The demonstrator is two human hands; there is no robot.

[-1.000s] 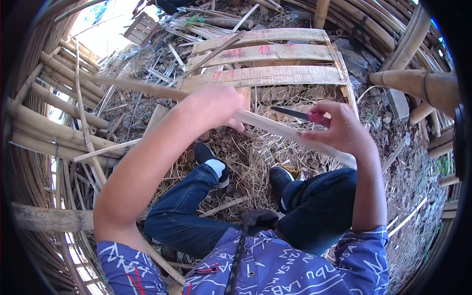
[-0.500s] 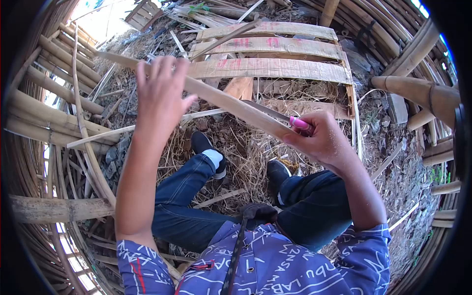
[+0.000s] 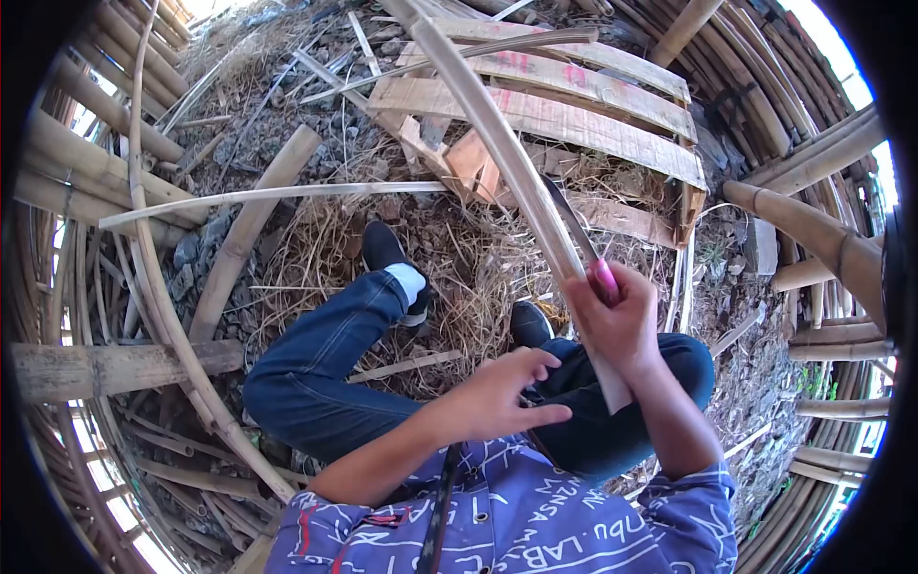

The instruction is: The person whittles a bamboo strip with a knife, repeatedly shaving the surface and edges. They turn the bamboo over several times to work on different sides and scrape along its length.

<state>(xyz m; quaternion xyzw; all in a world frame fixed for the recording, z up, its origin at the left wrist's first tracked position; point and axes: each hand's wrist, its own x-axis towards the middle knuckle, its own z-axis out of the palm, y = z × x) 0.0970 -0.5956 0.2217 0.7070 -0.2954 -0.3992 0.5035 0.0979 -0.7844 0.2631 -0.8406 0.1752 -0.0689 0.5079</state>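
My right hand (image 3: 617, 316) is closed around a knife (image 3: 579, 230) with a pink handle and, together with it, a long flat bamboo strip (image 3: 507, 143). The strip slants from above my right thigh up past the top of the view. The knife's blade lies alongside the strip, pointing up and left. My left hand (image 3: 502, 392) hovers over my lap, fingers apart and thumb out, with nothing in it. It is apart from the strip, whose lower end lies to its right.
A slatted wooden pallet (image 3: 574, 124) lies ahead on straw-strewn ground, with a loose stick across it. Another thin bamboo strip (image 3: 277, 191) rests on the left. Bamboo rails (image 3: 124, 373) stand along the left side, and thick bamboo poles (image 3: 813, 225) along the right.
My left hand has let go of the bamboo strip and come back to my lap. The strip has swung to a steeper slant in my right hand, its lower end now below that hand.
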